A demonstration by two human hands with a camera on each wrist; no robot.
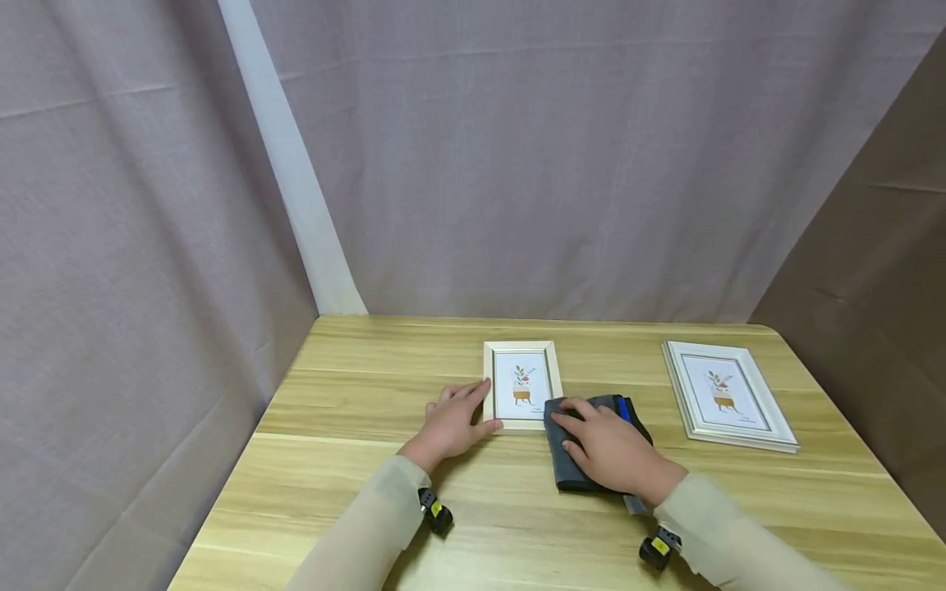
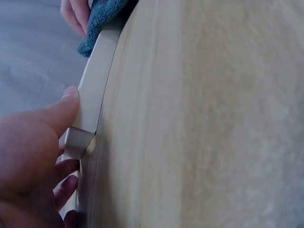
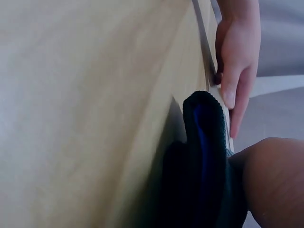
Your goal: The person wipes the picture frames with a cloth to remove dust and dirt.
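Note:
A picture frame (image 1: pixel 522 425) with a cream border and a plant-in-pot print lies face up on the wooden table. My left hand (image 1: pixel 456 423) grips its near left corner, thumb at the near edge and fingers along the left side. A folded dark grey-green cloth (image 1: pixel 563 469), with blue showing in its folds (image 3: pixel 203 142), overlaps the frame's near right corner. On top of this cloth rests my right hand (image 1: pixel 612 450), fingers spread and laid over it towards the frame. The right palm hides part of the cloth.
A stack of white picture frames (image 1: pixel 772 423), the top one with a similar print, lies on the table (image 1: pixel 355 472) at the right. Grey curtains (image 1: pixel 517 164) hang behind and to the left, a brown one (image 1: pixel 887 263) to the right. Each wrist wears a small black camera (image 1: pixel 438 515).

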